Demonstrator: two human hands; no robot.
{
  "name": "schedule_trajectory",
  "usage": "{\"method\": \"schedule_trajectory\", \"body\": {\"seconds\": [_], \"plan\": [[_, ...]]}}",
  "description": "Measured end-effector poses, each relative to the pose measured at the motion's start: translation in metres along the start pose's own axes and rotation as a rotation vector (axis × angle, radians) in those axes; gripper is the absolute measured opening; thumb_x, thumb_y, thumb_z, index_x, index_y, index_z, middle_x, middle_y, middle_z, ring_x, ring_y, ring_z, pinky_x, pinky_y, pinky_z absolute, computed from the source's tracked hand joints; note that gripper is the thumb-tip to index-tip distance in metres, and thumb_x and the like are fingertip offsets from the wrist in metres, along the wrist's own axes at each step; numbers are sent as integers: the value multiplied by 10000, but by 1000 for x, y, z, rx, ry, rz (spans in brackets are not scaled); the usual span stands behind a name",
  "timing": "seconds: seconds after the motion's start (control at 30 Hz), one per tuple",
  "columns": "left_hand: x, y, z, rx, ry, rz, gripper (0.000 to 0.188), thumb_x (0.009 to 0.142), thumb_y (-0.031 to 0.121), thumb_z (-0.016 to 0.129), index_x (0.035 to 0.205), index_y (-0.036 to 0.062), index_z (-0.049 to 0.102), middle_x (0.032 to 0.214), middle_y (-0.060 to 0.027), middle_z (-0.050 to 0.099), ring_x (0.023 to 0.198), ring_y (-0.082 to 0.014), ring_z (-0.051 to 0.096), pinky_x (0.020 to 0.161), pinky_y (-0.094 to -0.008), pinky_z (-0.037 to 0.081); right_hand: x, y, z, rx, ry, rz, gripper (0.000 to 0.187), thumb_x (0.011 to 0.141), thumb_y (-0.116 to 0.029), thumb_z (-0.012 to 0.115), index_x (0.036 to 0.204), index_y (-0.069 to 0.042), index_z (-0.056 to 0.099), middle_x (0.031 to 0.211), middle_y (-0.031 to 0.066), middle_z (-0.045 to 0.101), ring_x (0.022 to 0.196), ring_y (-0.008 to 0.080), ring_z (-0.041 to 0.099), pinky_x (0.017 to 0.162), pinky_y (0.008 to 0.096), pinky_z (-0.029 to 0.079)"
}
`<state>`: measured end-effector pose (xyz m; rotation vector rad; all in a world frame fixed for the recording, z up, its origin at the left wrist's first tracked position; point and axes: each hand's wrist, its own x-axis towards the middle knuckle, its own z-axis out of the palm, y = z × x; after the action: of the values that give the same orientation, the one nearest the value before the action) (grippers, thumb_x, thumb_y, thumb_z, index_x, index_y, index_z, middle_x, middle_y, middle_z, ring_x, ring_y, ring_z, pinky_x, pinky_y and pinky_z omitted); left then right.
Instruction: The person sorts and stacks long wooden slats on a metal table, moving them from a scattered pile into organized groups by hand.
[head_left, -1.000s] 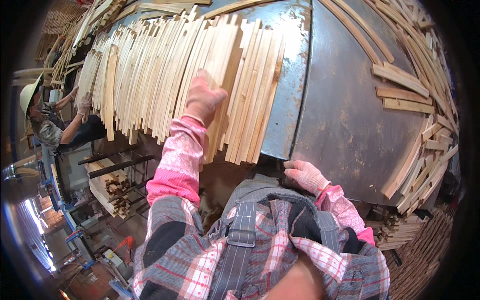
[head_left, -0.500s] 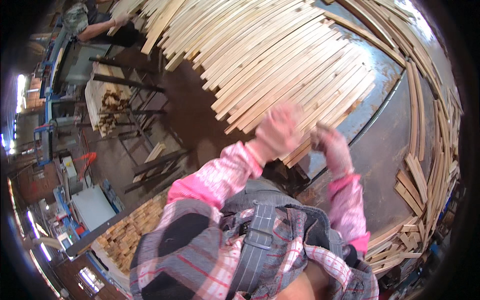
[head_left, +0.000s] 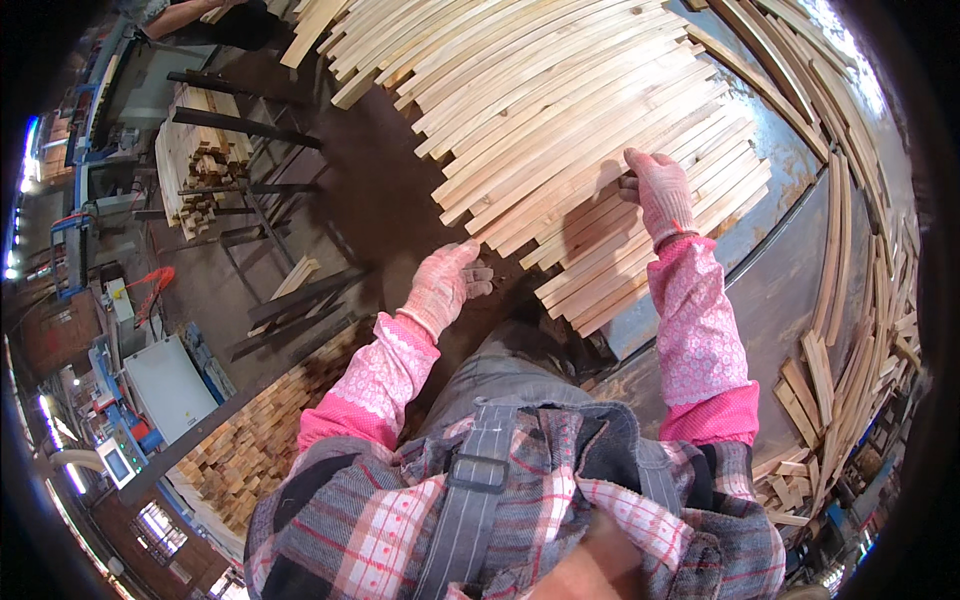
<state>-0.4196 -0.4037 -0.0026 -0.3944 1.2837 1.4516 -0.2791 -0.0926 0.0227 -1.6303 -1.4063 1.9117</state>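
Note:
Many pale wooden strips (head_left: 560,130) lie side by side in a slanting layer in front of me. My left hand (head_left: 440,285), in a pinkish knitted glove, is at the near left ends of these strips. Its fingers are apart, with a fingertip beside one strip's end; contact is unclear. Over the right part of the layer is my right hand (head_left: 660,195), gloved the same way. Its fingers are curled, the thumb side close to a strip; whether it pinches one is hidden. A shadow falls on the strips beside this hand.
A metal tabletop (head_left: 725,330) shows at right, with loose strips (head_left: 832,240) along it and short offcuts (head_left: 800,480) below. At left stand a dark metal rack (head_left: 290,300), a lumber bundle (head_left: 195,150) and a stack of blocks (head_left: 265,425). Another person's arm (head_left: 180,15) shows at upper left.
My hands have moved apart: the left went left to the strip ends, the right up over the strips. The view has shifted slightly, and the other person shows less.

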Motion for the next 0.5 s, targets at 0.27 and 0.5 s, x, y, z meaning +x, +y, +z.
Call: {"method": "schedule_trajectory", "body": {"seconds": [0.27, 0.5], "plan": [[-37, 69, 24, 576, -114, -120, 240, 889, 206, 712, 1026, 15, 666, 868, -59, 675, 704, -125, 644, 596, -285, 556, 18, 23, -11, -342, 167, -167, 305, 856, -266, 632, 879, 34, 683, 757, 129, 688, 649, 211, 620, 623, 343, 504], [-47, 89, 77, 1421, -42, 395, 454, 874, 361, 695, 1252, 111, 669, 1016, -162, 721, 885, -227, 687, 841, -337, 529, 12, 15, -2, -502, 126, -168, 494, 802, -396, 674, 986, 62, 647, 925, 299, 672, 927, 429, 646, 816, 462, 499]]}}
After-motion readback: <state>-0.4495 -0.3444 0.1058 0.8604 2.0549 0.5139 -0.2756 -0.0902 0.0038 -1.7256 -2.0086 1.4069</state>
